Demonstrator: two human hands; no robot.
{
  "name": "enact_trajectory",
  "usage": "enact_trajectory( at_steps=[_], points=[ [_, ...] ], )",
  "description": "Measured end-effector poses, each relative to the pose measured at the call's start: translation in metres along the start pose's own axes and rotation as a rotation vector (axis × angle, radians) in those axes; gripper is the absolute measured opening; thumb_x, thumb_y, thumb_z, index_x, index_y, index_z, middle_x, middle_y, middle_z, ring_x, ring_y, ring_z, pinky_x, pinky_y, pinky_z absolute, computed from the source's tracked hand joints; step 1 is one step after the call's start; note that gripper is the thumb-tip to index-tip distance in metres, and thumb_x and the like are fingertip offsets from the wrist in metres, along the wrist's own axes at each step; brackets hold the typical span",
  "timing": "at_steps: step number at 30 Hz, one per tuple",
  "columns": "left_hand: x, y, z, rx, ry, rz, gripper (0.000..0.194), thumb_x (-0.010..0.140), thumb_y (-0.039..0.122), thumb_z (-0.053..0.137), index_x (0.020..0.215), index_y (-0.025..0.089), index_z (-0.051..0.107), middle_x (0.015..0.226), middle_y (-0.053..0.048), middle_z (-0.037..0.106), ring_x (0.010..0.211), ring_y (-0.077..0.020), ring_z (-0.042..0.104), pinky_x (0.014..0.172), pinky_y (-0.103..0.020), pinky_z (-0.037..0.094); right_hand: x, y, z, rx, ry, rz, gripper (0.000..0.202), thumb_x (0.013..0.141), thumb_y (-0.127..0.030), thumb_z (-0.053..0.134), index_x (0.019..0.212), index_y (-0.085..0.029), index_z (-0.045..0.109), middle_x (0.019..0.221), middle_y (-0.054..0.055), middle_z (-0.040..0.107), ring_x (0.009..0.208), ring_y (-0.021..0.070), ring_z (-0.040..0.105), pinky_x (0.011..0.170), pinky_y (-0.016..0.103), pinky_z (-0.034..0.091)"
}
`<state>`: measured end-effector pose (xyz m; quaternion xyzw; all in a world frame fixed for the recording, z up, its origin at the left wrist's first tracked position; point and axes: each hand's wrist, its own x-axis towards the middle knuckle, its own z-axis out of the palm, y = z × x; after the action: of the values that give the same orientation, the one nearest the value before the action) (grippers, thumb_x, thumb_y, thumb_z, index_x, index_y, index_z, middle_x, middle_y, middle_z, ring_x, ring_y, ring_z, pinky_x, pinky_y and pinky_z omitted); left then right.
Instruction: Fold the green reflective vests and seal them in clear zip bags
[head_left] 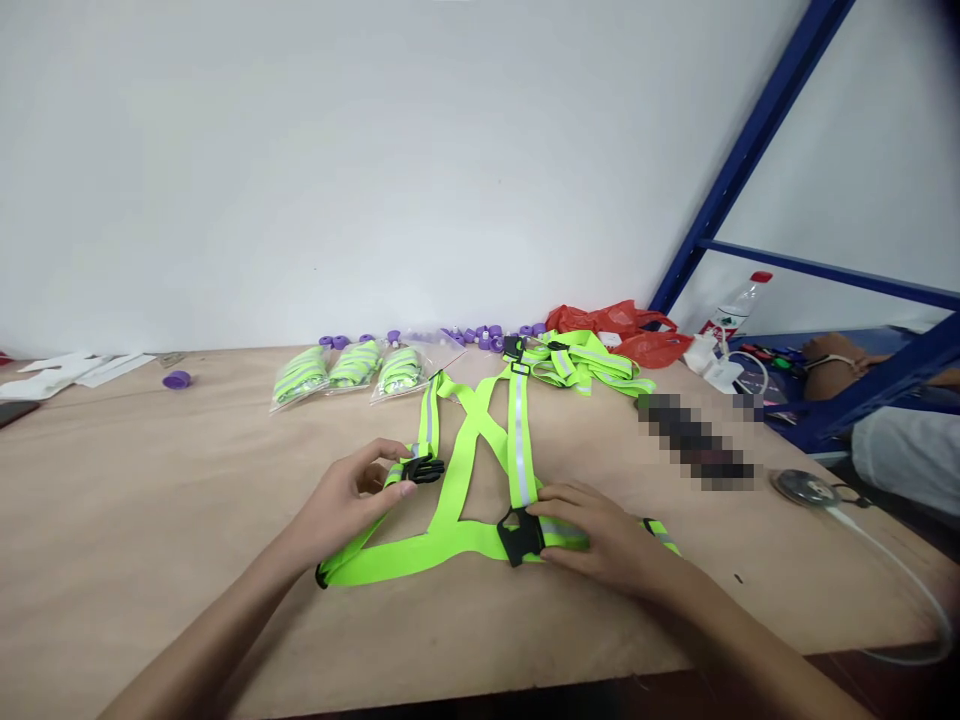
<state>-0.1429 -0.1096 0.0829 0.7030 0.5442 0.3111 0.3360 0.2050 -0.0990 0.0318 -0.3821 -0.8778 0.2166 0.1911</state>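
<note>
A neon-green reflective harness vest (pixel 455 480) with silver stripes lies spread on the wooden table, its straps crossing near the top. My left hand (pixel 349 500) is closed lightly round the strap at the pronged black buckle half (pixel 424 470), thumb below and index finger above. On the other side, my right hand (pixel 596 530) grips the strap end beside the socket half of the buckle (pixel 519 537), which lies over the waistband. The two buckle halves are apart. Part of the strap under my right palm is hidden.
Behind the vest are several bagged vests (pixel 354 364), loose green straps (pixel 592 362), purple caps (pixel 487 335) and a red plastic bag (pixel 619 325). A corded round device (pixel 806 488) sits at right, near a blue metal frame (pixel 739 155). Another person's arm (pixel 832 370) shows beyond it.
</note>
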Motion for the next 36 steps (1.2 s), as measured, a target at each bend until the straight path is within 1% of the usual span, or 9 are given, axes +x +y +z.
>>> enact_trajectory(
  at_steps=[3, 6, 9, 11, 15, 18, 21, 29, 36],
  points=[
    [0.011, 0.007, 0.003, -0.016, -0.028, -0.027, 0.035, 0.089, 0.048, 0.062, 0.111, 0.021, 0.059, 0.082, 0.001, 0.064, 0.054, -0.01, 0.052, 0.047, -0.021, 0.035, 0.018, 0.0, -0.014, 0.074, 0.059, -0.07, 0.033, 0.084, -0.03, 0.07, 0.117, -0.025, 0.07, 0.117, 0.009, 0.07, 0.109, 0.0246, 0.066, 0.094, 0.039, 0.054],
    [0.017, 0.011, 0.008, -0.009, -0.003, 0.001, 0.033, 0.088, 0.048, 0.063, 0.108, 0.022, 0.059, 0.08, 0.003, 0.063, 0.052, -0.0091, 0.049, 0.047, -0.02, 0.032, 0.039, 0.002, -0.024, 0.119, 0.117, -0.106, 0.029, 0.085, -0.029, 0.069, 0.114, -0.024, 0.068, 0.112, 0.008, 0.07, 0.105, 0.0226, 0.066, 0.091, 0.037, 0.054],
    [0.018, 0.007, 0.018, 0.007, 0.046, 0.051, 0.03, 0.086, 0.043, 0.066, 0.106, 0.021, 0.058, 0.08, 0.002, 0.063, 0.058, -0.0107, 0.053, 0.052, -0.021, 0.037, 0.054, 0.004, -0.023, 0.127, 0.158, -0.131, 0.026, 0.085, -0.028, 0.07, 0.111, -0.023, 0.069, 0.107, 0.007, 0.069, 0.1, 0.0211, 0.067, 0.087, 0.035, 0.055],
    [0.017, 0.0, 0.024, 0.004, 0.057, 0.084, 0.031, 0.084, 0.041, 0.068, 0.105, 0.021, 0.057, 0.087, 0.0, 0.066, 0.068, -0.0132, 0.059, 0.059, -0.023, 0.044, 0.059, 0.007, -0.017, 0.133, 0.189, -0.158, 0.026, 0.084, -0.029, 0.071, 0.109, -0.022, 0.07, 0.106, 0.008, 0.069, 0.098, 0.0206, 0.067, 0.085, 0.033, 0.055],
    [0.015, -0.015, 0.035, -0.003, 0.016, 0.155, 0.033, 0.083, 0.044, 0.073, 0.099, 0.021, 0.056, 0.102, -0.005, 0.067, 0.086, -0.0185, 0.063, 0.073, -0.028, 0.05, 0.058, 0.015, -0.002, 0.148, 0.244, -0.182, 0.027, 0.085, -0.034, 0.071, 0.11, -0.023, 0.072, 0.108, 0.009, 0.069, 0.099, 0.0217, 0.069, 0.085, 0.032, 0.057],
    [0.014, -0.022, 0.042, -0.016, -0.01, 0.186, 0.035, 0.082, 0.046, 0.075, 0.095, 0.021, 0.055, 0.102, -0.006, 0.067, 0.09, -0.0204, 0.063, 0.077, -0.031, 0.05, 0.054, 0.021, 0.005, 0.15, 0.298, -0.18, 0.029, 0.085, -0.037, 0.072, 0.11, -0.023, 0.073, 0.109, 0.011, 0.07, 0.102, 0.0233, 0.07, 0.086, 0.032, 0.058],
    [0.012, -0.024, 0.047, -0.047, -0.022, 0.209, 0.034, 0.082, 0.044, 0.076, 0.093, 0.021, 0.054, 0.103, -0.007, 0.067, 0.092, -0.0211, 0.063, 0.08, -0.032, 0.05, 0.053, 0.023, 0.007, 0.155, 0.298, -0.164, 0.03, 0.085, -0.039, 0.072, 0.111, -0.024, 0.074, 0.11, 0.011, 0.07, 0.101, 0.0236, 0.071, 0.086, 0.032, 0.058],
    [0.012, -0.027, 0.049, -0.047, 0.014, 0.185, 0.034, 0.081, 0.044, 0.076, 0.091, 0.021, 0.053, 0.102, -0.006, 0.067, 0.091, -0.0218, 0.064, 0.08, -0.033, 0.049, 0.051, 0.021, 0.007, 0.157, 0.308, -0.16, 0.032, 0.085, -0.043, 0.073, 0.11, -0.024, 0.074, 0.107, 0.011, 0.07, 0.098, 0.0227, 0.071, 0.084, 0.03, 0.059],
    [0.01, -0.026, 0.049, -0.055, -0.057, 0.244, 0.034, 0.083, 0.047, 0.075, 0.091, 0.022, 0.054, 0.103, -0.007, 0.066, 0.095, -0.0224, 0.064, 0.08, -0.032, 0.049, 0.048, 0.017, 0.01, 0.127, 0.289, -0.165, 0.036, 0.085, -0.05, 0.071, 0.11, -0.025, 0.075, 0.109, 0.011, 0.07, 0.099, 0.0235, 0.072, 0.085, 0.03, 0.059]
  ],
)
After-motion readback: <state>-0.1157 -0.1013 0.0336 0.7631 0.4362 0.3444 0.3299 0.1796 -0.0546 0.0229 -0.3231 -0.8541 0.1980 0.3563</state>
